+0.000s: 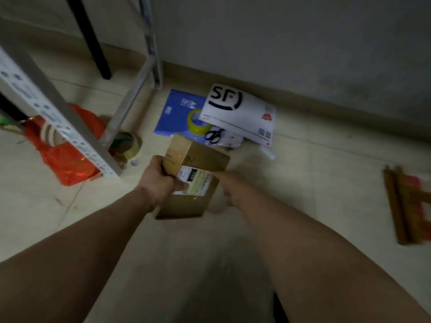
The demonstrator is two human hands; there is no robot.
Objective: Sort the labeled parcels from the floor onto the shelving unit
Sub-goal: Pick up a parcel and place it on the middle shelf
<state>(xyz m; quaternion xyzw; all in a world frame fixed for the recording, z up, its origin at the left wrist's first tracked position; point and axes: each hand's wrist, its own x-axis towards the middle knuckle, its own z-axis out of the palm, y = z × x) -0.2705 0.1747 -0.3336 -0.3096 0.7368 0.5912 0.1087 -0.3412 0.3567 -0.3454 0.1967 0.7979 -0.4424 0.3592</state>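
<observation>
A brown cardboard parcel [196, 169] with a white label on its near face is held low over the tiled floor, tilted. My left hand [161, 180] grips its left side, thumb across the label. My right hand [229, 187] is blurred at the parcel's right edge; its fingers cannot be made out. Behind the box lie a white SF mailer [240, 113] and a blue mailer [175, 113] on the floor. The grey metal shelving unit's perforated post [58, 122] stands at the left.
A yellow tape roll [197, 123] and black scissors [214, 135] rest on the mailers. A red plastic bag [63, 155] and tape rolls [123, 143] lie by the shelf foot. Brown wooden sticks [401, 206] lie at the right. A wall runs behind.
</observation>
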